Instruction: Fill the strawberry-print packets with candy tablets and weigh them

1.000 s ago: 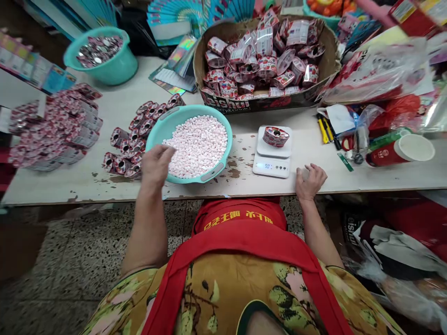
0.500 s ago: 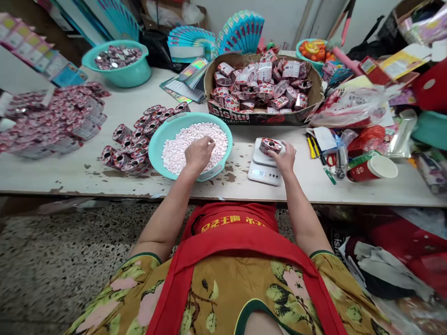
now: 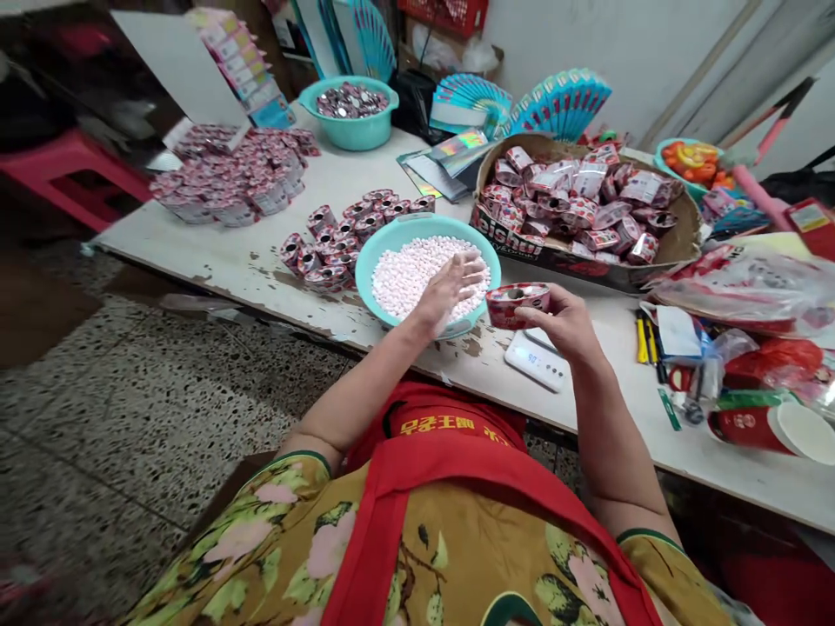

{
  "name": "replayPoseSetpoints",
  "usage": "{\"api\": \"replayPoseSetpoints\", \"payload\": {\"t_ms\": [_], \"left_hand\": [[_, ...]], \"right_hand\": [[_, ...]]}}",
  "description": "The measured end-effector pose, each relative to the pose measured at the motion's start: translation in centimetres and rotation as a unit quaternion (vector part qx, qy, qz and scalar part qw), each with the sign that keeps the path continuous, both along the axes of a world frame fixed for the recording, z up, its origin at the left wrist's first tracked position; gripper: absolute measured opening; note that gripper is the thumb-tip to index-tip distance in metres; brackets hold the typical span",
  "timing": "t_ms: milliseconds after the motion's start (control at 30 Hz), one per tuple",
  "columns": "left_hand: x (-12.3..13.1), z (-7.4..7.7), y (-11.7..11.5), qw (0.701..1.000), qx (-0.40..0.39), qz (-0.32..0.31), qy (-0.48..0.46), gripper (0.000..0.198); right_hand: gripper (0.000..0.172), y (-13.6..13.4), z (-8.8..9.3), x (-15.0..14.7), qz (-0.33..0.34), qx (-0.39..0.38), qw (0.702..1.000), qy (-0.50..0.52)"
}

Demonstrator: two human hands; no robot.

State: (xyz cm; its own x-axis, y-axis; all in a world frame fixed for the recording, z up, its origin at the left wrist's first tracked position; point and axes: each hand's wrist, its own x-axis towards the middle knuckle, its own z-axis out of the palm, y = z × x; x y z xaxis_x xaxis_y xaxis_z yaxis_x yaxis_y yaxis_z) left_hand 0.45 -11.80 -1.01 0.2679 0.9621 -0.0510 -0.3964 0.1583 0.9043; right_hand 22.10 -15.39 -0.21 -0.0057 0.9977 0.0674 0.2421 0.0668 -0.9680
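My right hand holds a small red printed candy box with a dark hole in its top, lifted in front of the white digital scale. Over the turquoise basin is my left hand, open, its fingers stretched out above the small pale pink candies. Whether the fingertips touch the candies I cannot tell. Left of the basin stand several similar boxes with holes in their tops. The scale's display is lit, and its plate is partly hidden behind my right hand and the box.
A cardboard carton full of similar red boxes stands behind the scale. Stacked boxes and a second turquoise basin are further left. Yellow cutters, a plastic bag and a red paper cup lie at right.
My right hand has lifted the box off the scale and moved it left toward the basin. My left hand's fingers have gone from bunched to spread. The view has turned left.
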Motion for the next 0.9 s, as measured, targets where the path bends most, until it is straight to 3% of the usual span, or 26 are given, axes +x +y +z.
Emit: {"api": "replayPoseSetpoints", "payload": {"t_ms": [133,267,367,600,767,900], "left_hand": [[1.4,0.1,1.6,0.975,-0.154,-0.082,-0.140,0.053],[0.7,-0.2,2.8,0.943,-0.250,-0.067,-0.209,0.043],[-0.4,-0.2,4.7,0.927,-0.271,-0.053,-0.255,0.039],[-0.6,-1.4,10.2,0.893,-0.377,-0.061,-0.238,0.028],[-0.7,0.3,12.1,0.900,-0.368,-0.058,-0.228,0.024],[-1.3,2.0,13.0,0.879,-0.425,-0.085,-0.200,0.023]], "right_hand": [[0.041,1.6,1.2,-3.0,0.074,-0.101,0.991,0.036],[0.044,4.1,2.0,-4.3,0.072,-0.155,0.983,0.064],[0.042,6.5,2.5,-5.1,0.046,-0.166,0.983,0.060],[0.042,11.5,1.9,-5.2,0.013,-0.297,0.954,0.045],[0.042,12.9,3.7,-5.2,-0.039,-0.336,0.939,0.057],[0.042,12.4,5.3,-6.0,-0.071,-0.347,0.932,0.082]]}}
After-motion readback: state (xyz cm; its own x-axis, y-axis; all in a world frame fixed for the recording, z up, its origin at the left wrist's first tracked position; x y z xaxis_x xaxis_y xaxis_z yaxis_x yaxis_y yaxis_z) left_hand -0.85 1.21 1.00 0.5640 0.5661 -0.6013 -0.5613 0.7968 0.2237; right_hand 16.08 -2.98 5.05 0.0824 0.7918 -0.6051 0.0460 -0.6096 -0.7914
